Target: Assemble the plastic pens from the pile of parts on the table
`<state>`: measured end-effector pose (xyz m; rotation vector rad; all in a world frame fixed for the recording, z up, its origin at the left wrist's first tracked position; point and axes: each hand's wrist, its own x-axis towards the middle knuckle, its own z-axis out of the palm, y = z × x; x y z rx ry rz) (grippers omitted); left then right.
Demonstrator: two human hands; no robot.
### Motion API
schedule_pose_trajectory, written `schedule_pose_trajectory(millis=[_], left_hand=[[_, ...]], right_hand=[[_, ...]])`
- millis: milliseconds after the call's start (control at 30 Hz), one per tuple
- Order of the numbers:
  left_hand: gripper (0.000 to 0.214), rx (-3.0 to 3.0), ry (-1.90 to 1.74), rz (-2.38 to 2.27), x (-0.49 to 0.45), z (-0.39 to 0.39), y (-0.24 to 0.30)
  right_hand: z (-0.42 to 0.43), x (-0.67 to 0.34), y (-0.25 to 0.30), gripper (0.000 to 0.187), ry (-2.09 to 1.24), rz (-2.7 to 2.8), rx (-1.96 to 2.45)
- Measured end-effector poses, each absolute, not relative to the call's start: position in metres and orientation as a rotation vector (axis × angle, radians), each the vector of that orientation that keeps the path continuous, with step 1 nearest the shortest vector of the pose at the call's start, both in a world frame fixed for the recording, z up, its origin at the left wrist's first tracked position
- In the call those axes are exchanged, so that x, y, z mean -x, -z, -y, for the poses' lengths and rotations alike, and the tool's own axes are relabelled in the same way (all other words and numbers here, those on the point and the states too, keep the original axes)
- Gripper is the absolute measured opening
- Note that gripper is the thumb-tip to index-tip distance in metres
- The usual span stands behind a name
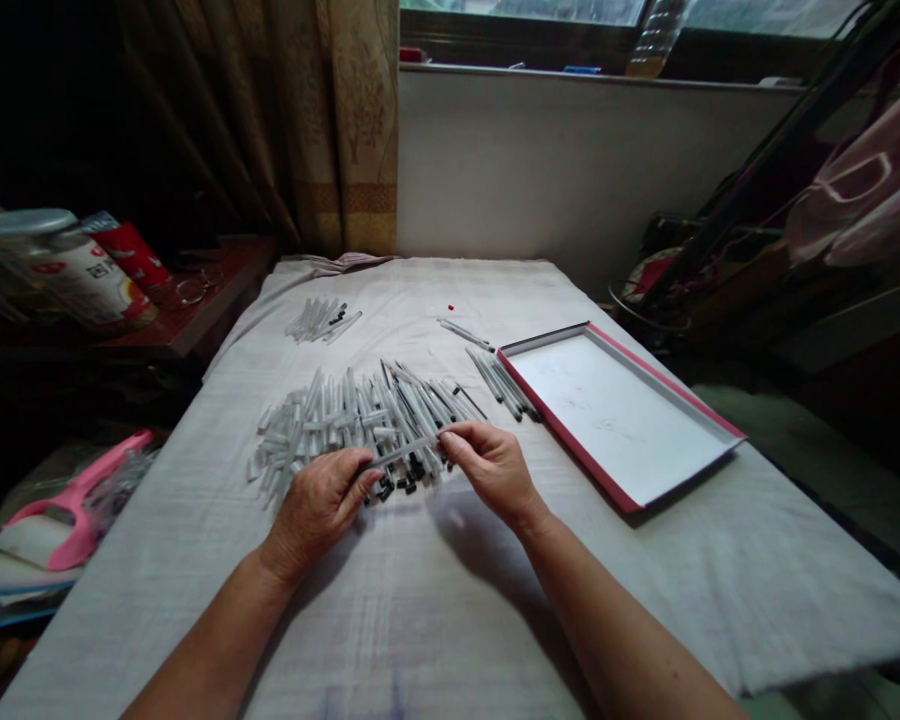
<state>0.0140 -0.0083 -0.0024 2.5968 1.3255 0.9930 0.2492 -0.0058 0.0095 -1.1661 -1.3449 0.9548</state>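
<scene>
Between my two hands a clear pen is stretched sideways above the cloth. My left hand pinches its left end with thumb and fingers. The right end sits in the closed fingertips of my right hand; what is at that tip is hidden. Just beyond the hands lies a loose pile of clear pen parts, with dark refills among them on the right. Small black pen pieces are scattered at the pile's near edge, below the held pen.
A shallow red-edged box lid lies on the right, with a row of pens along its left side. A smaller pen-part group and a red bit are farther back. Jars stand on the side table at left.
</scene>
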Motion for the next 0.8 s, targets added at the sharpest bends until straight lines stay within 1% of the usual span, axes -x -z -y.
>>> schedule_pose_trajectory(millis=[200,333,467,600,700,800], left_hand=[[0.035,-2.612,-0.933,-1.325,-0.016,0.009,0.001],[0.036,-2.666,-0.966,-1.311,-0.016,0.009,0.001],[0.039,-2.649,-1.012,-1.452,-0.006,0.004,0.003],[0.034,-2.552,-1.077,-1.687,0.009,-0.003,0.006],[0.034,-2.535,-1.099,-1.734,0.012,-0.004,0.006],[0.034,-2.582,-1.02,-1.62,0.006,-0.001,0.004]], right_hand=[[0.006,-0.248,-0.006,0.023,-1.038,1.288,1.157],[0.005,-0.246,-0.007,0.024,-1.04,1.241,1.15],[-0.006,-0.269,-0.012,0.028,-0.951,0.959,1.16],[-0.018,-0.294,-0.011,0.028,-0.789,0.712,1.163],[-0.019,-0.291,-0.003,0.026,-0.756,0.819,1.205],[-0.015,-0.277,0.008,0.022,-0.718,1.034,1.268]])
